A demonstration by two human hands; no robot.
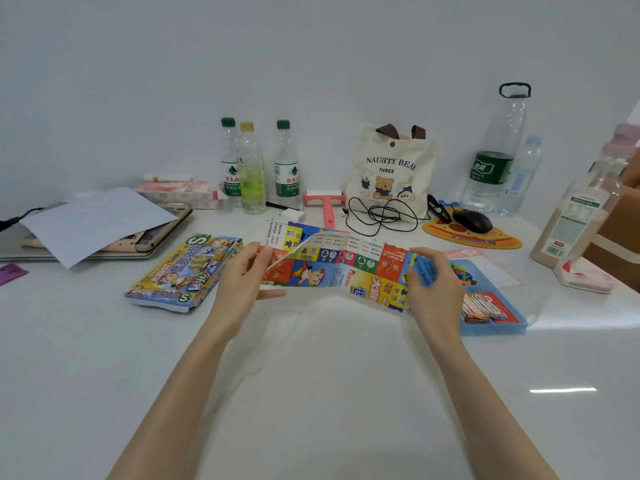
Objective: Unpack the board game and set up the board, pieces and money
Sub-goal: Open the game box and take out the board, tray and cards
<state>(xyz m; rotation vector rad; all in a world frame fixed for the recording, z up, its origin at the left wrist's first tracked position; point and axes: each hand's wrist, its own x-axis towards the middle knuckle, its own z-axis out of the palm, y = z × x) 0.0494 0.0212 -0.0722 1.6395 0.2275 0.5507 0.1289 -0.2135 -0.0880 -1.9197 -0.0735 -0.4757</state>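
Note:
A colourful paper game board [341, 268], partly unfolded with creases, hangs just above the white table [329, 375]. My left hand [246, 275] pinches its left edge and my right hand [431, 282] grips its right edge. The game box lid [183, 271], printed with cartoon figures, lies to the left of my left hand. To the right sits the blue box tray [498, 323] holding a stack of cards [485, 308] and small coloured pieces [464, 273]; my right hand hides part of it.
Three water bottles [256, 168] stand at the back, with a pink lint roller [325, 202], a bear tote bag [391, 174], a coiled black cable [381, 214] and a mouse [472, 220] on an orange pad. A laptop under white paper [97, 223] lies far left. Larger bottles [495, 157] stand right.

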